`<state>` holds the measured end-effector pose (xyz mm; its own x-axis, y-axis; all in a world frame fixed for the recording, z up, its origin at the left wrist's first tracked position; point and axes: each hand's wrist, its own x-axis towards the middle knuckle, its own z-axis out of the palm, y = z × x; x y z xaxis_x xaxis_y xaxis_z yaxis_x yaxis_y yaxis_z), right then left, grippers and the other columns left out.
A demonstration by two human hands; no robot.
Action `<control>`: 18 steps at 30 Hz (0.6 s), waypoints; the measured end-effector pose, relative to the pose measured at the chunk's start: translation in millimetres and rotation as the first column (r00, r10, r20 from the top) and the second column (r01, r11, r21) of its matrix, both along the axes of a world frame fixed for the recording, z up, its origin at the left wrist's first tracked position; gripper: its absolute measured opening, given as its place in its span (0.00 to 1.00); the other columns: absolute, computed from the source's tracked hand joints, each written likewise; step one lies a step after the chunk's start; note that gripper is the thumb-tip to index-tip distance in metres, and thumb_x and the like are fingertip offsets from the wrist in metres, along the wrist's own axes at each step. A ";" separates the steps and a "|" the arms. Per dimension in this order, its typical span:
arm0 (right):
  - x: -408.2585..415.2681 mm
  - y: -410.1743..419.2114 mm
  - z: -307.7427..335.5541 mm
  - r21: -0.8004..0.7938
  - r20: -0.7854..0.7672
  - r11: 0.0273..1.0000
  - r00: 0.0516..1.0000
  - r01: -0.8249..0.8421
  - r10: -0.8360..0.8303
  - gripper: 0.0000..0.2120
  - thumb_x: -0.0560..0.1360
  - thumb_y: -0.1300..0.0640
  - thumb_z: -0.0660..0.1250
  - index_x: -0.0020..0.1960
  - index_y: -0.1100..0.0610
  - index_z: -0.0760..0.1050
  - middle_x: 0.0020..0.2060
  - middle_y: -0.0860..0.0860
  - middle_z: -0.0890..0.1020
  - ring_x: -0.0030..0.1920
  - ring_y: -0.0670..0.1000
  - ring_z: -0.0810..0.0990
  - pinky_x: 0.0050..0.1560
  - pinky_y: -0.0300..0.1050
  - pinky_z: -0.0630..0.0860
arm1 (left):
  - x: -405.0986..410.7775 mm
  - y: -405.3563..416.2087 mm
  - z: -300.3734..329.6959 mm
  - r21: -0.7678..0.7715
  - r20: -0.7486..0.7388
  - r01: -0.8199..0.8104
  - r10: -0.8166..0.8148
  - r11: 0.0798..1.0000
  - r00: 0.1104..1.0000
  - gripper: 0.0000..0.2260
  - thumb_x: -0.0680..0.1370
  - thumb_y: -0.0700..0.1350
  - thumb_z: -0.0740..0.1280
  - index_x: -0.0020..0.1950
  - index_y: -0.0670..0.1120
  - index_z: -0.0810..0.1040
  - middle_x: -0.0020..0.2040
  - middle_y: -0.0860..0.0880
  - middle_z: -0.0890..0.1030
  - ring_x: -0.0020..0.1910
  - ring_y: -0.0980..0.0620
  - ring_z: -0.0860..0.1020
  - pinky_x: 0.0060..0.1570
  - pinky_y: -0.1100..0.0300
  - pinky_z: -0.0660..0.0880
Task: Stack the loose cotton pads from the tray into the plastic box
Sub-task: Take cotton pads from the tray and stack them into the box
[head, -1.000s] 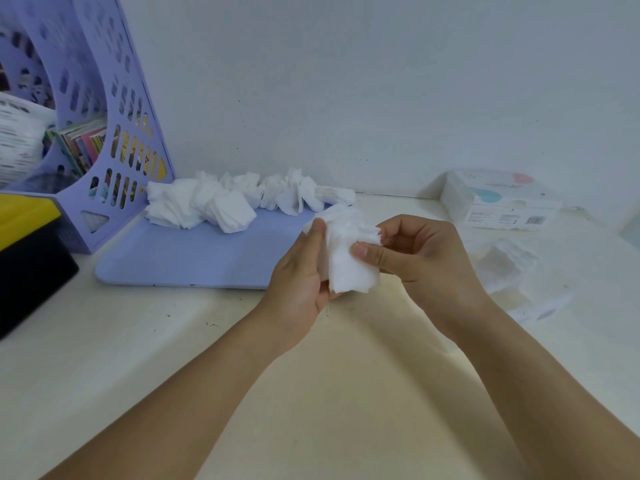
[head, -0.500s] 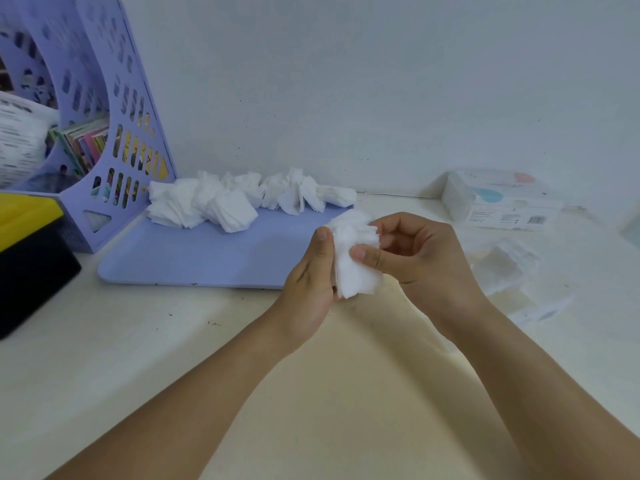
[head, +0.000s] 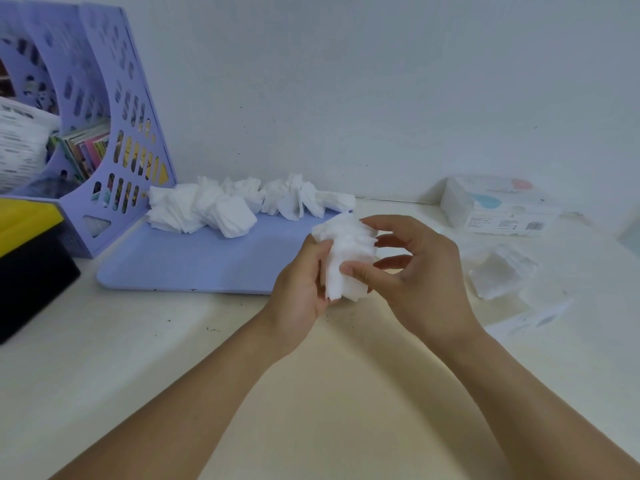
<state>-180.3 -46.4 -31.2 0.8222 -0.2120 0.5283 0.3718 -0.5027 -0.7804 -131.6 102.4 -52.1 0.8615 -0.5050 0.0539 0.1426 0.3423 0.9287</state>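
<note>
We see two bare forearms reaching in from the bottom edge, with no sleeve, watch, bracelet or ring on either. Our left hand and right hand wear no gloves. The fingers are slim, with short, plain nails free of polish. The wrists are narrow, and both arms widen toward the elbows, which lie outside the view.
</note>
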 end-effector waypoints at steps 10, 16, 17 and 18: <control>1.2 -2.1 0.2 0.007 0.034 1.000 0.999 -0.009 0.009 0.21 0.63 0.62 0.83 0.52 0.56 0.79 0.47 0.46 0.82 0.45 0.45 0.82 0.42 0.37 0.79 | 3.0 -2.2 -1.6 -0.133 -0.210 -0.020 -0.009 0.991 0.978 0.21 0.86 0.52 0.52 0.71 0.42 0.74 0.66 0.42 0.81 0.66 0.44 0.79 0.69 0.42 0.71; 0.8 -2.4 0.4 -0.030 0.057 0.998 0.997 -0.051 0.052 0.19 0.63 0.64 0.81 0.49 0.56 0.77 0.42 0.44 0.80 0.43 0.46 0.80 0.44 0.40 0.79 | 2.9 -1.7 1.2 -0.180 -0.233 0.024 -0.067 0.983 0.970 0.19 0.84 0.43 0.51 0.68 0.38 0.75 0.64 0.38 0.81 0.66 0.41 0.78 0.66 0.45 0.75; 0.6 -2.2 0.4 -0.026 0.065 0.998 0.996 -0.056 0.057 0.20 0.63 0.65 0.81 0.51 0.56 0.76 0.41 0.44 0.79 0.43 0.47 0.80 0.44 0.40 0.79 | 2.2 -1.9 2.3 -0.177 -0.229 0.025 -0.066 0.984 0.971 0.19 0.84 0.43 0.51 0.67 0.38 0.76 0.64 0.38 0.81 0.66 0.42 0.78 0.64 0.47 0.76; 0.5 -2.2 0.4 -0.023 0.072 0.998 0.996 -0.057 0.058 0.22 0.63 0.65 0.81 0.52 0.55 0.76 0.40 0.44 0.78 0.43 0.47 0.79 0.44 0.40 0.79 | 1.5 -2.1 3.2 -0.179 -0.228 0.027 -0.068 0.983 0.971 0.19 0.84 0.42 0.51 0.66 0.38 0.76 0.63 0.38 0.81 0.65 0.42 0.79 0.63 0.49 0.78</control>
<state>-179.7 -48.6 -30.8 0.7920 -0.1536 0.5909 0.4559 -0.4949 -0.7397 -130.0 100.3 -48.8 0.8357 -0.5465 -0.0545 0.3674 0.4825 0.7952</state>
